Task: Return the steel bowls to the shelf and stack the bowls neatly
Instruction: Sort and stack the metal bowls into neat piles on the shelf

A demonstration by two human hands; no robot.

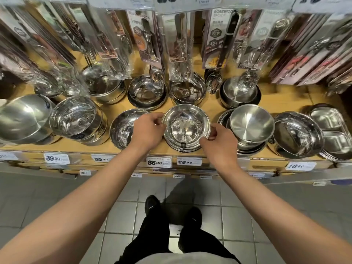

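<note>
head view, looking down at a wooden shelf [118,108] of steelware. i have both hands on one small steel bowl [186,123] at the front centre of the shelf. left hand [147,130] pinches the bowl's left rim, fingers curled over the edge. right hand [215,141] pinches the lower right rim, thumb and fingers closed on it. the bowl sits upright, mouth up, on top of a stack of bowls [181,146] of the same kind; rims look roughly concentric, the held bowl slightly toward the back. whether it is fully seated or just above the stack, i cannot tell.

just left of the stack, partly behind my left hand: a shiny wide bowl [122,128]. further left: a wrapped deep bowl stack [76,119], then a tilted matte bowl [21,116] at the edge of view. right of the stack: a matte brushed bowl [251,122] tilted on its own pile, then a large shiny bowl [298,133], then divided steel trays [331,128].

back row holds more bowl stacks, with packaged spoons and ladles [150,40] hanging above them. price tags [159,162] run along the shelf's front edge; the one below the held bowl reads 26.90 [188,161]. below: grey tiled floor [76,189], black shoes [152,204] and dark trousers.
</note>
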